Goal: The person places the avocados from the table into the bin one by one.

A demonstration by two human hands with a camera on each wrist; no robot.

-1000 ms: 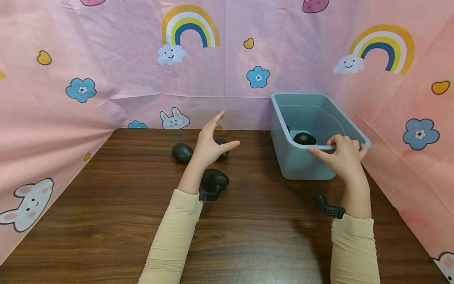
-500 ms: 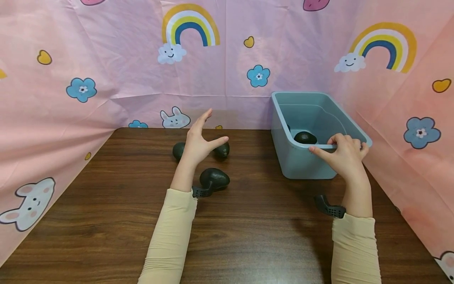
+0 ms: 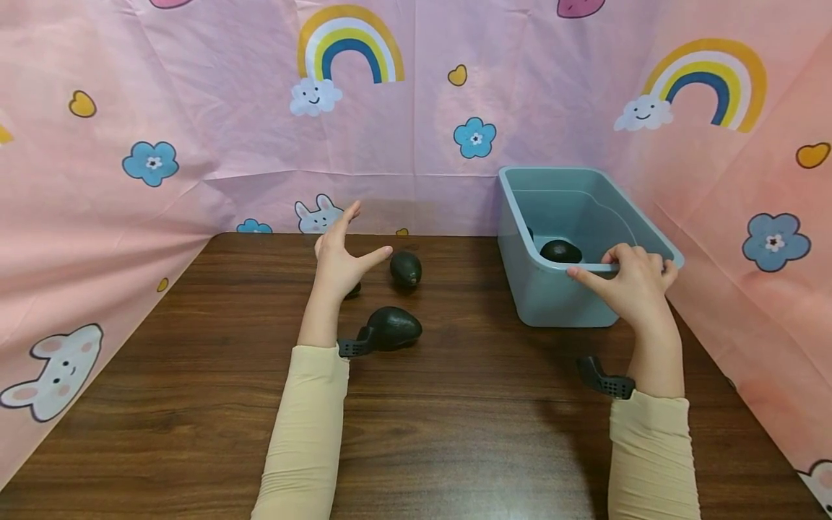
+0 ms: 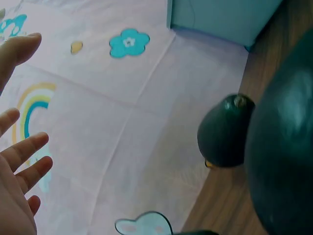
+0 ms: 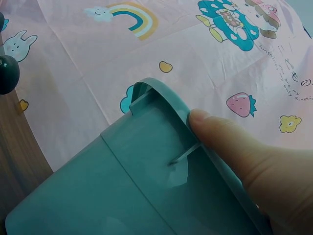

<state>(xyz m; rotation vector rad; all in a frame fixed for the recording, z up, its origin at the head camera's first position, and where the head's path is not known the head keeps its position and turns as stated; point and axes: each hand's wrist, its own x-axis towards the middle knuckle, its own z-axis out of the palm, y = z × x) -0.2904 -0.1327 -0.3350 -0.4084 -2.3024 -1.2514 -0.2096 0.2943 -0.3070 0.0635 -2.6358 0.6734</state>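
Note:
My left hand [image 3: 338,269] hovers over the table with thumb and fingers spread, holding nothing. It partly covers one dark green avocado [image 3: 354,291]. Right of that hand lies a second avocado [image 3: 406,270], and a third avocado [image 3: 393,329] sits beside the wrist camera; two avocados loom large in the left wrist view. With my right hand [image 3: 633,287] I grip the front rim of a blue-grey plastic bin [image 3: 565,300], thumb outside and fingers over the edge. Inside the bin rests an avocado [image 3: 561,251], and a sliver of another dark thing shows at its left wall.
The bin stands at the back right of the brown wooden table [image 3: 455,433]. A pink patterned cloth [image 3: 416,130] hangs behind the table and along both sides. Black wrist cameras stick out from both wrists.
My left hand has moved left, uncovering the avocado on its right and covering more of the left one. My right hand keeps its grip on the bin rim.

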